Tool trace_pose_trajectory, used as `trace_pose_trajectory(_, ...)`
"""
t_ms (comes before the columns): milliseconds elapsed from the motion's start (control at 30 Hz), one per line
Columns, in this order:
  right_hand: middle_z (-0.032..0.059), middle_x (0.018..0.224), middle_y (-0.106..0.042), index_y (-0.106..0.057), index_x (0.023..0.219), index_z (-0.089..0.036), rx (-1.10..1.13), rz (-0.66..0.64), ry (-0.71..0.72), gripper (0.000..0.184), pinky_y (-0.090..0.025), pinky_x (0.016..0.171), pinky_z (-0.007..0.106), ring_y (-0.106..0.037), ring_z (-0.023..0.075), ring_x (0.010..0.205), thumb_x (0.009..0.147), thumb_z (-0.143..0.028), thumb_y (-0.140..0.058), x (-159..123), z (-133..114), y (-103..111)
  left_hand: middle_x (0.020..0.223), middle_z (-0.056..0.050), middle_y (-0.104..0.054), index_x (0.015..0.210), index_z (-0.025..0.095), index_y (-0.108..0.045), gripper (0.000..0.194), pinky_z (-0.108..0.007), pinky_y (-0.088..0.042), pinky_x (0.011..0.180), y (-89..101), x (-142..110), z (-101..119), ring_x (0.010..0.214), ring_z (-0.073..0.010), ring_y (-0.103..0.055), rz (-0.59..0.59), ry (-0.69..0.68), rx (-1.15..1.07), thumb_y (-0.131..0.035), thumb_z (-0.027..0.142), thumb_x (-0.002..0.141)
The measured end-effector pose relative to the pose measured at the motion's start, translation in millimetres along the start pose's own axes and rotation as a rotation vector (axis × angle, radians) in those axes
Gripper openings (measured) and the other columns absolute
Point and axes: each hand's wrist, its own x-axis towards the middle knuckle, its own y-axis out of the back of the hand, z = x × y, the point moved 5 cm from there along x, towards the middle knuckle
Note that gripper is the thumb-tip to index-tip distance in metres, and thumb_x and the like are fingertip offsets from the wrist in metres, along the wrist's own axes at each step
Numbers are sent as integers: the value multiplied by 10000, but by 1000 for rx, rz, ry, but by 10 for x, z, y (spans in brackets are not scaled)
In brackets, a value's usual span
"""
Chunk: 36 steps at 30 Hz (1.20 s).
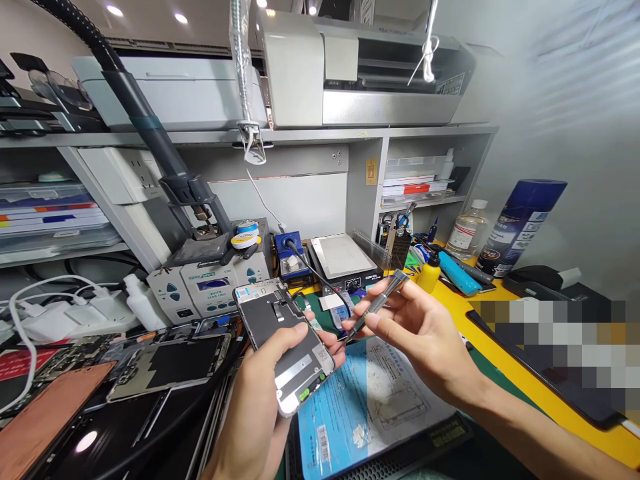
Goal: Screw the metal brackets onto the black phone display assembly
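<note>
My left hand (265, 373) is closed around a phone screen assembly (287, 333), its inner side facing up, with the thumb lying across the dark back plate. A flex cable and green stickers show on it. In my right hand (417, 330) a slim precision screwdriver (377, 303) is pinched between thumb and fingers. Its tip points down and left, close to the fingertips of my left hand at the assembly's right edge; whether it touches is unclear. Below both hands lies a blue and white printed sheet (333, 407) on a dark perforated base.
Phone parts (170, 367) crowd the left bench. Behind stand a rework station (215, 283) and a heating plate (345, 257). A yellow bottle (429, 273), a clear bottle (467, 227) and a blue spray can (523, 223) stand at the right. A dark phone (540, 367) lies on the yellow surface.
</note>
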Motion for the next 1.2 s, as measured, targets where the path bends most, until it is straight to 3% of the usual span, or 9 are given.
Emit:
trace_pose_trajectory(300,42,915,-723,-580,999,-210,3,17,5,270,-625,793,371,-759,236,840,838,-264,-789,-2,-6,14,878,-205,-784,1003,22,-734,288,-395,-636,788,-2,-3,18,822,-318,-760,10,-5,7,-658,230,818)
trace_pose_trajectory(600,28,921,-729,-578,999,-215,-2,4,13,237,-609,773,296,-762,203,833,864,-252,-769,2,1,15,854,-200,-787,1005,42,-727,274,-399,-634,779,3,-17,20,806,-313,-761,30,-13,-3,-663,225,811)
trace_pose_trajectory(800,25,922,-728,-562,999,-214,-2,13,4,251,-598,760,273,-757,191,840,865,-253,-770,12,-9,18,861,-212,-784,992,10,-723,297,-326,-635,694,-43,-36,61,783,-297,-756,51,-30,55,-646,241,821)
trace_pose_trajectory(1200,25,915,-728,-564,1012,-204,-15,23,8,277,-590,747,261,-736,165,813,854,-269,-782,13,-12,4,834,-210,-781,976,-14,-739,308,-384,-641,752,-17,-30,26,799,-325,-762,86,7,-14,-674,218,784)
